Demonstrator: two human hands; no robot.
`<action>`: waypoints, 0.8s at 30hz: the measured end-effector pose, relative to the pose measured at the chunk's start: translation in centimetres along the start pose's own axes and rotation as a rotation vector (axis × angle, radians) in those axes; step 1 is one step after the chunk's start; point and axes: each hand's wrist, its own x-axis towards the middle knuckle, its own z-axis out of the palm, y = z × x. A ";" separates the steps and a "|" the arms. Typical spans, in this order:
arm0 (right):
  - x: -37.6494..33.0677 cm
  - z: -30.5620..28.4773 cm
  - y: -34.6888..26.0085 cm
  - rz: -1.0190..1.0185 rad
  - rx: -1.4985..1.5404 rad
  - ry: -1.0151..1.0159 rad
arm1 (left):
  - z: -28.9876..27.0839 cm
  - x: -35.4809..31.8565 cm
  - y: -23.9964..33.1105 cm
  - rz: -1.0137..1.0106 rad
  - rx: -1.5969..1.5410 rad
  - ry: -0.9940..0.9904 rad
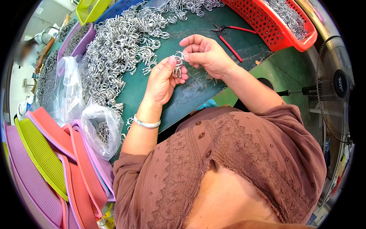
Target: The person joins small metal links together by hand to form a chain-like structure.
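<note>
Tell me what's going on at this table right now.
A person holds a small bunch of metal wire clips between both hands: left hand beneath, right hand pinching the top. A large pile of clips covers the green table. Red-handled pliers lie untouched beyond the hands.

Clip pile [114, 49] left of pliers [228, 36], basket [274, 26] beyond.

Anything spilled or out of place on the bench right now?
Nothing stands out. Both hands, left hand and right hand, hold a small bunch of metal clips over the green table; the clip pile sprawls loosely.
</note>
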 end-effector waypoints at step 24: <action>0.1 -0.2 -0.7 -0.365 -0.481 -0.131 | -0.6 0.3 -0.4 0.108 0.010 -0.024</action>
